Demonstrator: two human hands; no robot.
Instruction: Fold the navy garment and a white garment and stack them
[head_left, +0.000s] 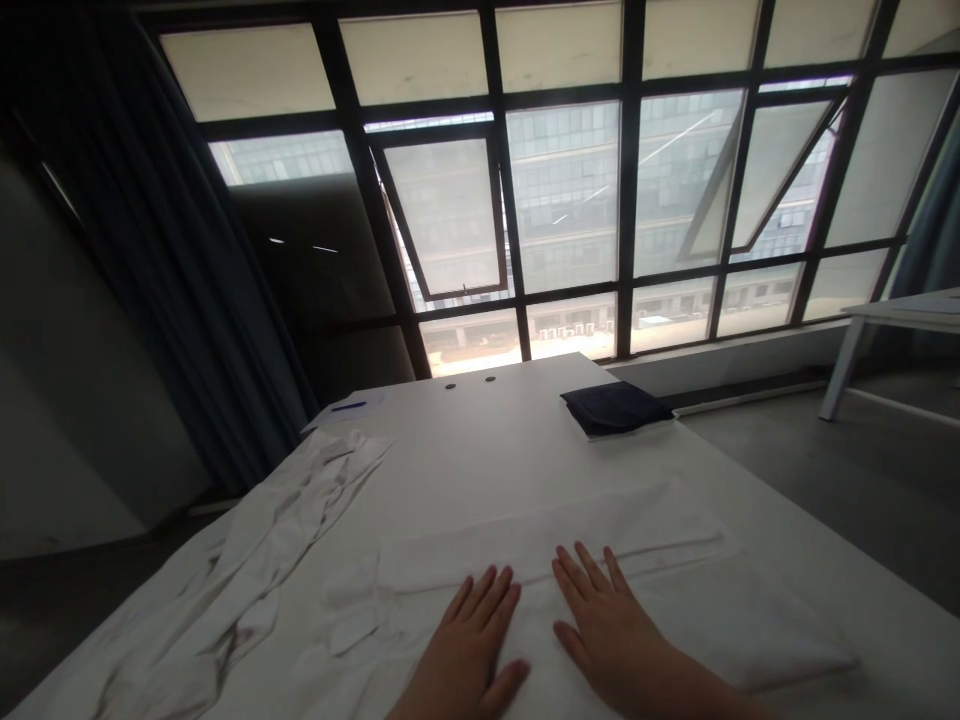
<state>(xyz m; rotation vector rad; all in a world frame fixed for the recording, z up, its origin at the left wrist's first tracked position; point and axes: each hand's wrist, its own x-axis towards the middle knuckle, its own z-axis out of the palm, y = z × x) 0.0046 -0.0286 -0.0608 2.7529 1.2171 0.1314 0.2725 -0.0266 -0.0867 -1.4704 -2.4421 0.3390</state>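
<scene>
My left hand and my right hand lie flat, side by side, fingers stretched out, on a white garment spread on the white table. Both palms press on the cloth near the table's front edge. The garment has a fold running across just beyond my fingertips. Neither hand holds anything.
A crumpled white garment lies along the table's left side. A folded dark blue cloth sits at the far right of the table, a paper with a blue pen at the far left. Large windows behind; another white table at right.
</scene>
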